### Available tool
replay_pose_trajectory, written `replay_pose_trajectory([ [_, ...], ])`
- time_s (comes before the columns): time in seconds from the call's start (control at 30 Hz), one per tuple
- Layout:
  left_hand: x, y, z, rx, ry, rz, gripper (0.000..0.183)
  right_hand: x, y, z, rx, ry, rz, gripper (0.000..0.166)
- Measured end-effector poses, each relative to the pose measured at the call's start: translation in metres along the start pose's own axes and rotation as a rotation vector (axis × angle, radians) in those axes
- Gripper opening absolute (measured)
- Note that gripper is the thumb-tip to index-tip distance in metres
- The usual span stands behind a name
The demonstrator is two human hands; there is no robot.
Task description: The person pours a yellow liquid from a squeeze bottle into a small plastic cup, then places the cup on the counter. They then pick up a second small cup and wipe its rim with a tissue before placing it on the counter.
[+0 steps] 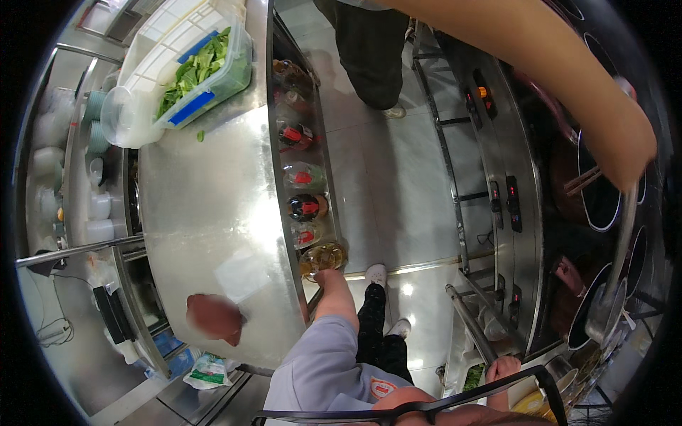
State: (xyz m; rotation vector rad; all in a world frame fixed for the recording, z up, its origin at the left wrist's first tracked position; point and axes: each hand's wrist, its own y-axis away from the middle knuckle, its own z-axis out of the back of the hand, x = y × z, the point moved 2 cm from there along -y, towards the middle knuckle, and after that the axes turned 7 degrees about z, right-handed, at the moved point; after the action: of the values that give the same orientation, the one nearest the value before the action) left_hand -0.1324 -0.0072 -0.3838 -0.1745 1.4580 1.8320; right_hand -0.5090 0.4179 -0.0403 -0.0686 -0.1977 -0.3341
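Observation:
My left hand (326, 278), at the end of a lavender-grey sleeve, is closed around the near end of a clear plastic bottle of yellow liquid (325, 256). That bottle is nearest to me in a row of bottles (305, 206) on a narrow shelf beside the steel worktable. Its fingers are partly hidden. Low on the right, my right hand (503, 367) grips a round metal bar (473, 324) by its lower end. The frame of my glasses crosses the bottom of the picture.
A steel worktable (208, 175) bears a plastic tub of leafy greens (234, 80) and a blurred reddish-brown thing (214, 318). Opposite stands a co-worker in dark trousers (373, 58), their bare arm (575, 69) stretched over the cooking range towards a ladle (602, 319) and pots. Tiled floor lies between.

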Motion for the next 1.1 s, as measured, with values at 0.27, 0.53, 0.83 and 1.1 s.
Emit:
replay_pose_trajectory([
  [0.27,0.008,-0.011,-0.001,0.044,-0.086,0.052,0.045,-0.002,0.008,0.000,0.011,0.074,0.025,0.017],
  [0.53,0.022,0.006,-0.002,0.158,-0.236,0.077,0.047,0.011,-0.005,0.001,-0.127,0.029,-0.017,0.019],
  [0.83,0.105,0.097,0.070,0.827,-1.193,-0.793,0.060,0.030,-0.015,0.026,-0.162,0.016,-0.086,0.017],
  [1.1,-0.134,0.381,0.211,1.618,-0.918,-2.180,0.049,0.120,0.047,0.018,-0.321,-0.072,-0.129,0.038],
])
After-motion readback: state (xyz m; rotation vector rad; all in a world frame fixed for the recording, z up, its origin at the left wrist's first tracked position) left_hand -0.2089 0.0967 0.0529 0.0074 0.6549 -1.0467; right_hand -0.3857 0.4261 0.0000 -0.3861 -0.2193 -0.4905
